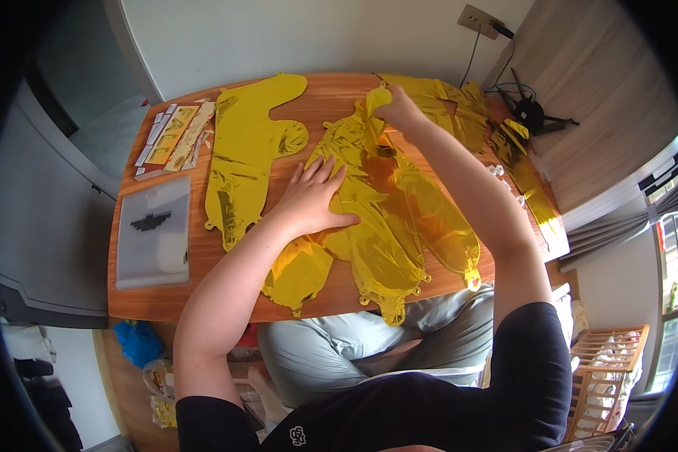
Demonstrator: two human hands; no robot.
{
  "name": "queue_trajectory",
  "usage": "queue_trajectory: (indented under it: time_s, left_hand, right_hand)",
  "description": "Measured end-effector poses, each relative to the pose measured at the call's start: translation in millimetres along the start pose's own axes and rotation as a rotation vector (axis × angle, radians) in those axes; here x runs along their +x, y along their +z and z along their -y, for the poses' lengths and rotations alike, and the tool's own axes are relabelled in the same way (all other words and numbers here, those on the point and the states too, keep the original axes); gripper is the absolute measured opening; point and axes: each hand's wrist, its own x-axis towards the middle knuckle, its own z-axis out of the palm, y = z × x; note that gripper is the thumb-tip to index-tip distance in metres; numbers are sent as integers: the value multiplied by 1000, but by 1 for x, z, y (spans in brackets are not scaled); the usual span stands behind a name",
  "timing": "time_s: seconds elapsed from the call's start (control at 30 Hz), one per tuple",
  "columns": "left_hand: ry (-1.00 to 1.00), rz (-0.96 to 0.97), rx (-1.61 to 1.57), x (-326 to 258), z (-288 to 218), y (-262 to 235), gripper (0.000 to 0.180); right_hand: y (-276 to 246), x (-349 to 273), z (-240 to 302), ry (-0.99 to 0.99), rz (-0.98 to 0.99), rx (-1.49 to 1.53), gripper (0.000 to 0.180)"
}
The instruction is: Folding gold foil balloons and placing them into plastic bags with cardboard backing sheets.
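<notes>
A deflated gold foil balloon (384, 241), wrinkled and with several rounded lobes, is spread over the middle of the wooden table. My left hand (313, 197) rests on its left part with the fingers spread. At the balloon's far end, my right hand (401, 111) pinches a raised, folded edge of the foil. The near lobes, with small tabs at their tips, reach past the front edge of the table toward my lap. Left of my left hand lies another flat gold foil balloon (241, 151), with a rounded branch on its right side.
More gold foil (429, 92) lies at the far right, beside a black tripod-like stand (529, 113). A clear plastic folder (154, 233) and printed cards (175, 135) lie along the left side of the wooden table (203, 290). Small white pieces (496, 171) sit near the right edge.
</notes>
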Motion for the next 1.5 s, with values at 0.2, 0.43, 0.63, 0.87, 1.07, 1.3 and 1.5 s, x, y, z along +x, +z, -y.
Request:
queue_trajectory:
  time_s: [0.2,0.43,0.63,0.87,1.07,1.3,1.5]
  left_hand:
    - [16,-9,3,6,-6,-2,108]
    - [24,-2,1,6,-4,0,110]
    - [14,14,18,6,-2,1,112]
    - [11,7,25,5,-1,1,112]
    - [19,-1,8,7,-3,1,111]
    - [14,-1,20,4,-1,2,110]
    - [19,2,35,7,-3,2,111]
  right_hand:
    - [14,9,-21,11,32,97,69]
    - [-27,21,-50,-303,63,-348,39]
    - [-22,22,-83,-659,-80,-565,36]
    - [-11,21,-78,-840,-23,-446,32]
    - [-5,25,-79,-759,1,-502,31]
    - [3,14,-67,-644,46,-482,35]
    - [7,7,-65,-555,82,-561,46]
